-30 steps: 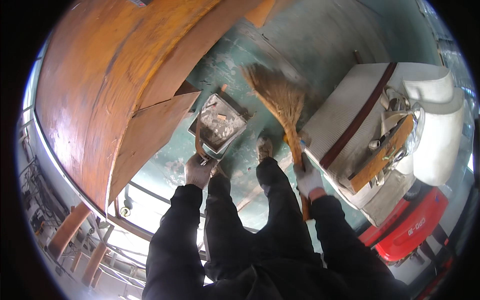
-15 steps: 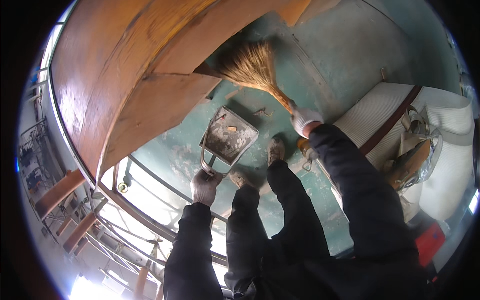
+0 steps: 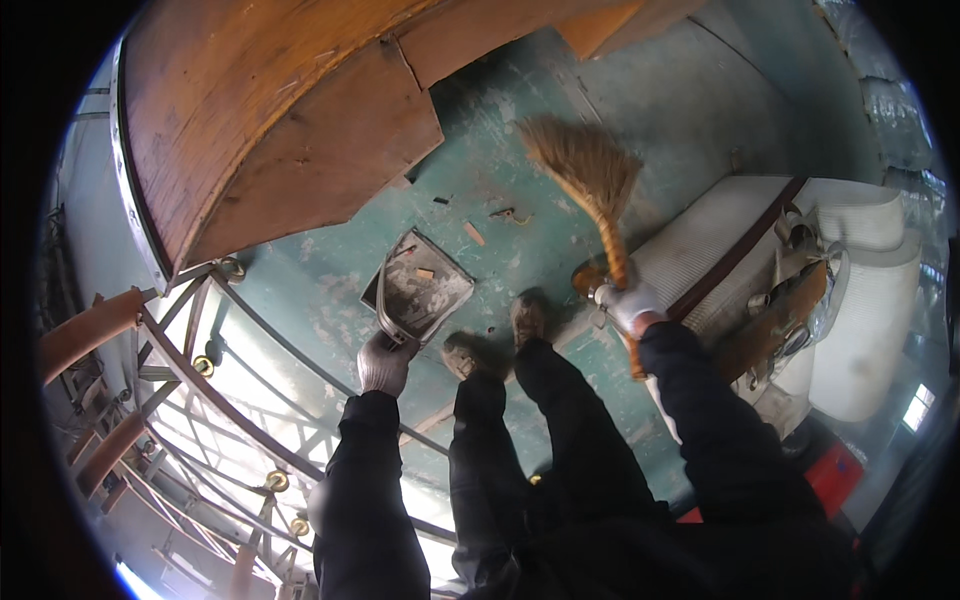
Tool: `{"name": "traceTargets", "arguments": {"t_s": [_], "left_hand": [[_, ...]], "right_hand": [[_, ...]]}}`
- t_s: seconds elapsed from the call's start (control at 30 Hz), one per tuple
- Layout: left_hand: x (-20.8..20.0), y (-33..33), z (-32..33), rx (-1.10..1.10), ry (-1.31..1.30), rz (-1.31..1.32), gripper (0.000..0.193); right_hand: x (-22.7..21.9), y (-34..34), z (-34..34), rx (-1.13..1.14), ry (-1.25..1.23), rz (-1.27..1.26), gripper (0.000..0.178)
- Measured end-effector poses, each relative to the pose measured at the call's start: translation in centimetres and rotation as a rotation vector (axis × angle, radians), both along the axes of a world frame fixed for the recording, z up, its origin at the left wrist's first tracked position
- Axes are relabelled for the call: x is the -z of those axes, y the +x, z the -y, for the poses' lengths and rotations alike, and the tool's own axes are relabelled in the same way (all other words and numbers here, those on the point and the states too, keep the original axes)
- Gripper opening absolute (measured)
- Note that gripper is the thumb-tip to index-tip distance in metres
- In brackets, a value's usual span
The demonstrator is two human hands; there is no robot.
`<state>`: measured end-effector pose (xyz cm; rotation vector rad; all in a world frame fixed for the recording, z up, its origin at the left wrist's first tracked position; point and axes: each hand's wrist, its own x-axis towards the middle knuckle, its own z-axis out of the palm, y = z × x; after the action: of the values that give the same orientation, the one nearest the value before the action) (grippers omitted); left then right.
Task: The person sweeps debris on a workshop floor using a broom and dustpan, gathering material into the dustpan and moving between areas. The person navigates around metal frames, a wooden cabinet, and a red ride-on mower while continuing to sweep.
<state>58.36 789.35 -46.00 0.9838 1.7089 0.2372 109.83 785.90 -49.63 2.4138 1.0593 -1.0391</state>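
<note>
My left hand (image 3: 385,364), in a pale knit glove, is closed round the handle of a grey, worn dustpan (image 3: 430,295). A small tan scrap (image 3: 425,273) lies in the pan. In my right hand (image 3: 632,303), also gloved, is the handle of a straw broom (image 3: 585,165), its bristles pointing away from me and fanned out over the floor to the right of the dustpan. Whether the bristles touch the floor I cannot tell. Beyond the pan lie a small reddish-brown chip (image 3: 474,233), a dark bit (image 3: 441,200) and a thin scrap (image 3: 510,214).
A large curved wooden panel structure (image 3: 310,165) rises at the far left. White ribbed rolls (image 3: 710,235) with a dark strap and metal parts (image 3: 790,320) stand at the right. Metal railing bars (image 3: 240,400) run along the lower left. My shoes (image 3: 529,314) stand on worn green floor.
The broom has swung back right and nearer to me, away from the wooden panel, its handle now more upright. The view has shifted; the dustpan stays in my left hand.
</note>
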Motion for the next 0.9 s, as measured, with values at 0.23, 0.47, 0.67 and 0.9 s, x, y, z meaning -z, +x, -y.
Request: {"name": "traceTargets", "arguments": {"t_s": [0.23, 0.47, 0.67, 0.9], "left_hand": [[1.2, 1.0, 0.7, -0.069, 0.039, 0.039, 0.038], [0.3, -2.7, 2.2, 0.013, -0.015, -0.106, 0.040], [0.0, -3.2, 2.4, 0.024, -0.046, -0.139, 0.042], [0.0, -3.7, 5.5, -0.075, -0.063, -0.155, 0.043]], "right_hand": [[4.6, -18.4, 11.3, -0.088, -0.146, -0.223, 0.072], [-14.1, -16.3, 13.4, 0.448, -0.234, -0.812, 0.100], [-11.2, -12.3, 8.1, -0.240, 0.104, -0.234, 0.092], [4.2, -16.8, 3.2, -0.525, -0.055, -0.097, 0.086]]}}
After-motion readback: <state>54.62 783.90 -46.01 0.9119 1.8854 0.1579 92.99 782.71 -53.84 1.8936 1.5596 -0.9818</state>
